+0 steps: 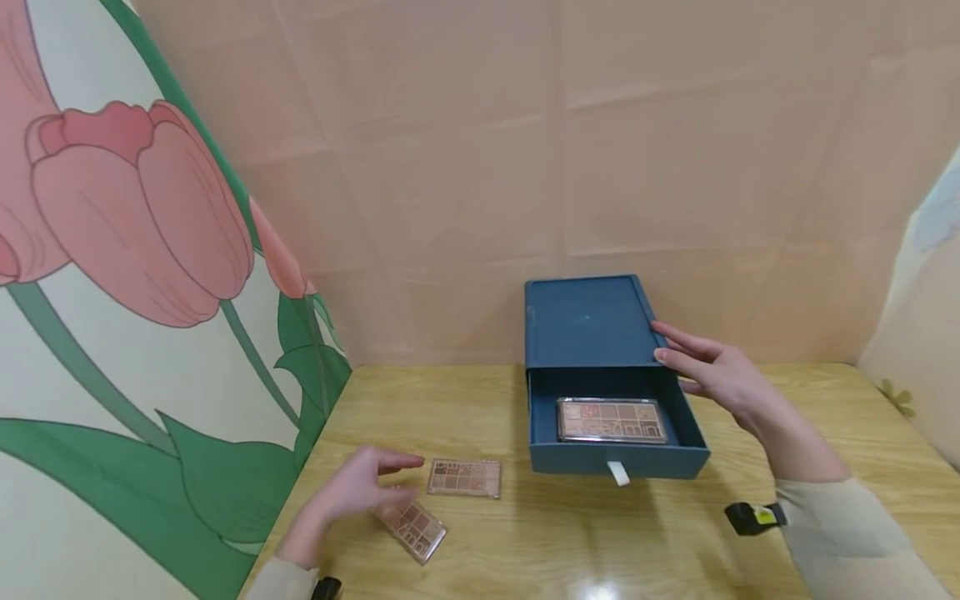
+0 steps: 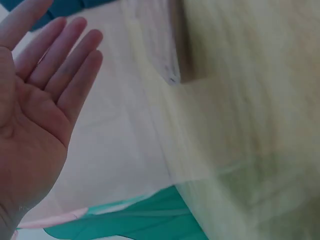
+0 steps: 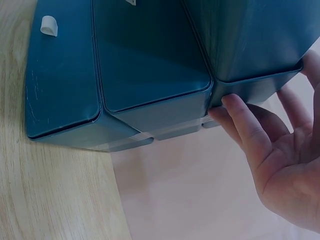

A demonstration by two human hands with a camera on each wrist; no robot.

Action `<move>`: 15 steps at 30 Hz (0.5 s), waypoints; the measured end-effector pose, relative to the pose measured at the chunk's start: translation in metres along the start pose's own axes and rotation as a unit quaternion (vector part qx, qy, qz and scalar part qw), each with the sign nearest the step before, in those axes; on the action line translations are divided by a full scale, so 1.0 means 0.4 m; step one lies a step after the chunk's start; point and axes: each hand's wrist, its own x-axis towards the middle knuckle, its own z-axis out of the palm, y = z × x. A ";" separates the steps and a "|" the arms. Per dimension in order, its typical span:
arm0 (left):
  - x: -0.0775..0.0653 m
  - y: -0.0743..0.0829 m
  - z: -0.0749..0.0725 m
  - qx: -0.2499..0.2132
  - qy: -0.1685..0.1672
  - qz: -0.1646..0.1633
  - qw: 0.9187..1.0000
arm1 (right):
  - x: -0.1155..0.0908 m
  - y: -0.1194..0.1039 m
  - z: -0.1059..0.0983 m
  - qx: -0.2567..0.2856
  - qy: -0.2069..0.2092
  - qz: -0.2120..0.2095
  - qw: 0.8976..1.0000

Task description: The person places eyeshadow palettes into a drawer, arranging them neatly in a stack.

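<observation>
A blue drawer unit (image 1: 588,321) stands at the back, its top drawer (image 1: 622,461) pulled out. Inside that drawer lies an eyeshadow palette (image 1: 611,421) with a clear lid. My right hand (image 1: 720,375) rests its fingers on the unit's right side, near the front edge; the right wrist view shows the fingertips against the upper drawer's side. Two more eyeshadow palettes are on the table, one straight (image 1: 465,478) and one angled (image 1: 416,529). My left hand (image 1: 363,483) hovers over the angled palette, partly covering it, with its palm bare in the left wrist view.
Lower drawers (image 3: 150,55) with white pull tabs sit beneath the open one, shut. A white tab (image 1: 618,473) hangs from the open drawer's front. The wooden table (image 1: 525,542) meets a pinkish cloth backdrop (image 1: 450,208), with a tulip-print panel (image 1: 150,225) at left.
</observation>
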 end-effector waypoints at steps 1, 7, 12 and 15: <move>-0.004 -0.006 0.000 0.001 -0.003 -0.006 1.000 | -0.001 -0.001 -0.001 -0.001 -0.001 -0.001 1.000; -0.027 -0.036 0.000 0.038 -0.016 -0.022 0.999 | 0.000 -0.004 -0.001 0.000 -0.006 0.000 1.000; -0.041 -0.053 -0.003 0.056 -0.026 -0.026 0.998 | -0.002 -0.006 -0.001 0.003 -0.007 0.002 1.000; -0.046 -0.067 -0.006 0.062 -0.033 -0.022 0.997 | -0.005 -0.007 -0.001 0.003 -0.008 0.001 1.000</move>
